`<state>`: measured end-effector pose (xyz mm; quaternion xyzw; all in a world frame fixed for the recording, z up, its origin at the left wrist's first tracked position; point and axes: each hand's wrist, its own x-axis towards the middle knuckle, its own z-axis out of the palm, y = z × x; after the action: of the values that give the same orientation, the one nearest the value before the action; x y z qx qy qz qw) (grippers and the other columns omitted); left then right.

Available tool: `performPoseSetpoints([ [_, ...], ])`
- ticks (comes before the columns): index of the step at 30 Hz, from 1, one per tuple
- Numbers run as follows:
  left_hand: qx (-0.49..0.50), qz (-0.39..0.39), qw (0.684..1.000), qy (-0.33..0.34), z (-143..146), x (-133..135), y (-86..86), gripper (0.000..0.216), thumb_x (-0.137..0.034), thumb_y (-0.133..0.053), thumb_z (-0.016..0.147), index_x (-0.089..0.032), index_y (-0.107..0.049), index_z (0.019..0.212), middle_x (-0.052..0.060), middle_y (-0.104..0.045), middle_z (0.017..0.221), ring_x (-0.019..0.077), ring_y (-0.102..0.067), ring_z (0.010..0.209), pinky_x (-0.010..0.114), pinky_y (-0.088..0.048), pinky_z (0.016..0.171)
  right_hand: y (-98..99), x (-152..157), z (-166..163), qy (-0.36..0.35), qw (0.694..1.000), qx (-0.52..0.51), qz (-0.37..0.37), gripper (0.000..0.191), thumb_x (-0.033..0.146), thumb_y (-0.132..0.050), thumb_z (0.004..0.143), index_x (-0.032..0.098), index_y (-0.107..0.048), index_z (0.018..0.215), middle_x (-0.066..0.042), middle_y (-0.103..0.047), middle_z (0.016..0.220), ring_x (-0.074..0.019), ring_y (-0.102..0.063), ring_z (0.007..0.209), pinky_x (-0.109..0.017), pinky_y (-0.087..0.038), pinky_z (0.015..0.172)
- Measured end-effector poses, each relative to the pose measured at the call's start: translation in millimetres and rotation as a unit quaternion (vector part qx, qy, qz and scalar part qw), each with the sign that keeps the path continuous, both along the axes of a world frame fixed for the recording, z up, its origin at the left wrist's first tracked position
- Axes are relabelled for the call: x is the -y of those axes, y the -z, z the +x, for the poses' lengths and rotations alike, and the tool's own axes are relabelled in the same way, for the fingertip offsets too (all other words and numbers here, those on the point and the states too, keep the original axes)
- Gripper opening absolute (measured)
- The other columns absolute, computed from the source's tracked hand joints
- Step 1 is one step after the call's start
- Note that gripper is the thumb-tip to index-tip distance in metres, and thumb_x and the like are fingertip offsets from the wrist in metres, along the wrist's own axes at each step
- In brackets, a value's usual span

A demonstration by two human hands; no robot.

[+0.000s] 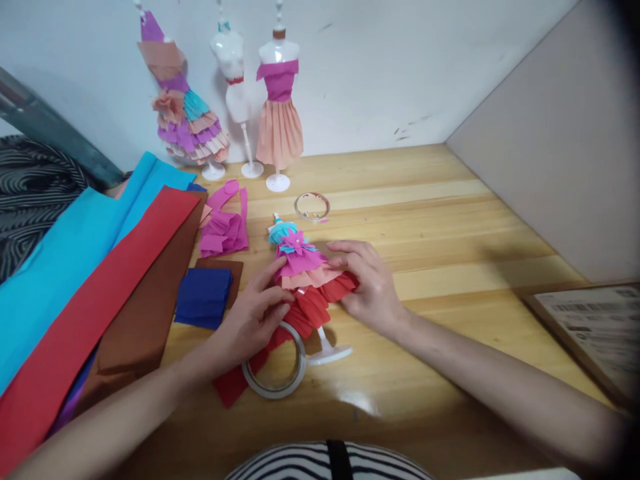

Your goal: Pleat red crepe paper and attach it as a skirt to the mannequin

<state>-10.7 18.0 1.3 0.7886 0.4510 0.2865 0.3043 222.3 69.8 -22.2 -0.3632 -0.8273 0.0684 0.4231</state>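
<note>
A small mannequin in a layered crepe paper dress (pixel 303 275) leans between my hands, its white round base (pixel 330 355) towards me. The dress has a turquoise top, a magenta flower, and magenta, peach and red ruffles. My left hand (pixel 255 313) is closed at the dress's left side, its fingers bent against the ruffles. On the other side my right hand (pixel 373 287) pinches the edge of the red ruffle. Below my left hand lies a tape roll (pixel 301 363), overlapping a red crepe paper strip (pixel 230 389).
Three mannequins stand along the wall, including one in a peach skirt (pixel 280 133). Long crepe sheets, turquoise (pixel 85 230) and red (pixel 105 310), cover the left side. Nearby are magenta scraps (pixel 224 230), folded blue paper (pixel 203 298), a thin ring (pixel 296 205) and a labelled box (pixel 590 333).
</note>
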Motion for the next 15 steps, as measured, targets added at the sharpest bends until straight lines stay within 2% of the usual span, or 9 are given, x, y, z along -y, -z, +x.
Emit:
performPoseSetpoints([
  [4,0.024,-0.005,1.000,0.001,0.0,-1.0,1.8,0.018,-0.009,-0.050,0.091,-0.014,-0.067,0.092,0.020,-0.042,0.149,0.0256,-0.043,0.139,0.042,-0.038,0.113,0.0,-0.4,-3.6,-0.005,0.998,0.043,0.041,0.023,0.010,-0.059,0.081,0.023,-0.058,0.101,-0.014,-0.066,0.117,-0.0304,-0.061,0.110,-0.049,-0.049,0.088],
  [7,0.029,-0.012,0.999,-0.006,0.3,-1.5,1.9,0.017,-0.010,-0.050,0.091,-0.015,-0.067,0.092,0.019,-0.043,0.149,0.0259,-0.045,0.137,0.042,-0.040,0.112,0.1,-1.7,-6.9,-0.012,0.996,0.061,0.061,0.022,0.009,-0.058,0.082,0.023,-0.058,0.099,-0.013,-0.066,0.121,-0.0307,-0.060,0.112,-0.049,-0.048,0.089],
  [11,0.039,-0.016,0.999,-0.011,-0.3,-0.8,0.9,0.017,-0.011,-0.051,0.090,-0.016,-0.067,0.092,0.018,-0.043,0.149,0.0266,-0.046,0.137,0.042,-0.040,0.112,-1.5,-3.1,-9.5,-0.021,0.996,0.028,0.082,0.016,0.011,-0.060,0.081,0.022,-0.058,0.091,-0.012,-0.067,0.116,-0.0304,-0.062,0.108,-0.049,-0.049,0.085],
  [15,0.033,-0.024,0.999,-0.012,-0.5,0.2,-0.8,0.016,-0.011,-0.051,0.090,-0.016,-0.067,0.091,0.016,-0.041,0.152,0.0270,-0.040,0.141,0.041,-0.040,0.112,-2.5,-3.5,-11.1,-0.011,0.998,-0.023,0.052,0.012,0.014,-0.064,0.081,0.023,-0.058,0.086,-0.011,-0.068,0.109,-0.0284,-0.063,0.103,-0.048,-0.051,0.084],
])
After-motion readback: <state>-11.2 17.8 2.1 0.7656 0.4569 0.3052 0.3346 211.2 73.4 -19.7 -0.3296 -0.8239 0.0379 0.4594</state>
